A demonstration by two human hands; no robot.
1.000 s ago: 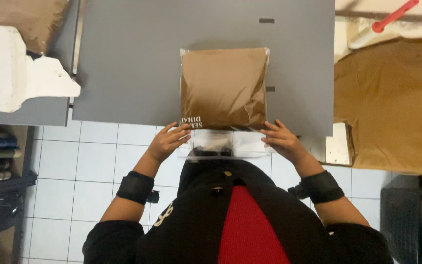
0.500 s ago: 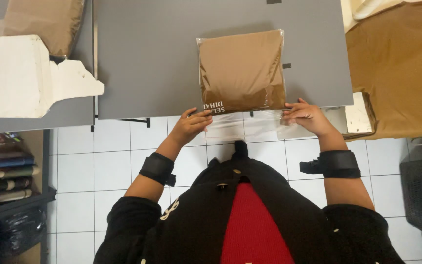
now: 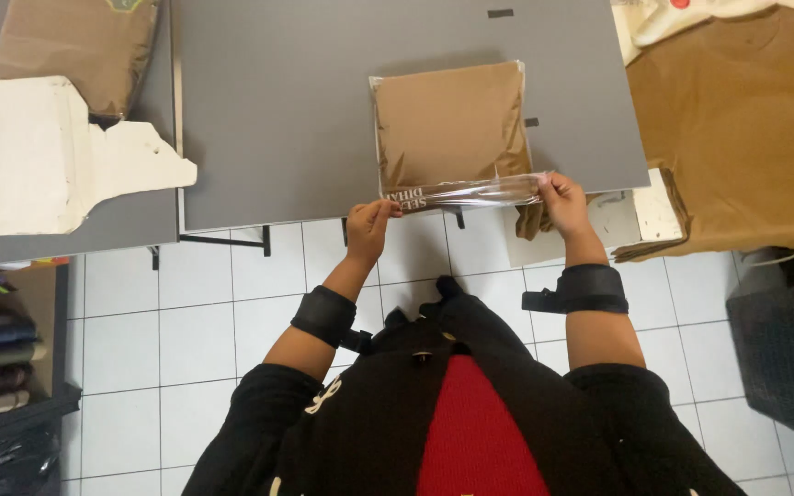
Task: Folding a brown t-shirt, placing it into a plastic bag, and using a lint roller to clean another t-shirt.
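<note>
Bagged brown garment [image 3: 452, 124] lies flat on our grey surface [image 3: 277, 110], upper centre of frame, long axis running top to bottom, flap toward us. Left hand [image 3: 369, 228] and right hand [image 3: 561, 200] pinch the clear flap [image 3: 470, 191].

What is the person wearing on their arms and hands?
Both hands are bare, with no gloves: the left hand and the right hand. Each forearm has a wide black band strapped round it, the right one with a strap end sticking out. The black sleeves are pushed up near the elbows.
</note>
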